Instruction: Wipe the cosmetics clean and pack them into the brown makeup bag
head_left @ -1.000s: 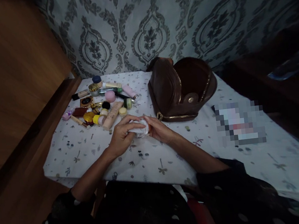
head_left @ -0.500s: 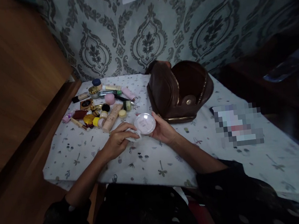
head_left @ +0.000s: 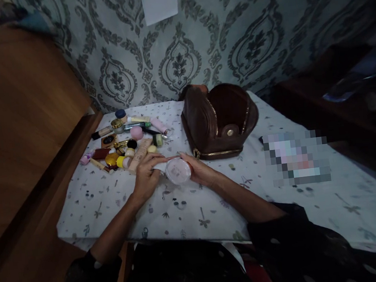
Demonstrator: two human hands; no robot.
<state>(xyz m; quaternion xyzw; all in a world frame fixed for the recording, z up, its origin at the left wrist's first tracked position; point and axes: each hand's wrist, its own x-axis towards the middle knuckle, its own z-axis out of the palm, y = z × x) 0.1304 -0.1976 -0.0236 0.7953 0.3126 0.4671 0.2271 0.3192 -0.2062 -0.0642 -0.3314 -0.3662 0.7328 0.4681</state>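
Observation:
Above the front half of the table, my right hand (head_left: pixel 202 170) grips a round, clear-lidded container (head_left: pixel 178 171) by its right edge, its face tilted toward me. On its other side, my left hand (head_left: pixel 147 175) is closed on a white tissue or cloth (head_left: pixel 160 167) that meets the container's rim. The tissue is mostly covered by the fingers. Just beyond my left hand lies a beige squeeze tube (head_left: pixel 141 154), partly hidden by it. A pale yellow little jar (head_left: pixel 152 149) sits behind the fingers.
Jars, tubes and other cosmetics, among them a pink jar (head_left: pixel 136 133) and a gold-lidded jar (head_left: pixel 117 125), cluster at the table's back left. An unzipped brown bag (head_left: pixel 200 126) stands behind my right hand. A blurred-out flat object (head_left: pixel 294 156) lies at right. A wooden cabinet (head_left: pixel 24 110) borders the left.
My hands have brought the round container nearer to me and tilted it. My left hand with the tissue has moved up along its rim. The camera view has tipped up slightly.

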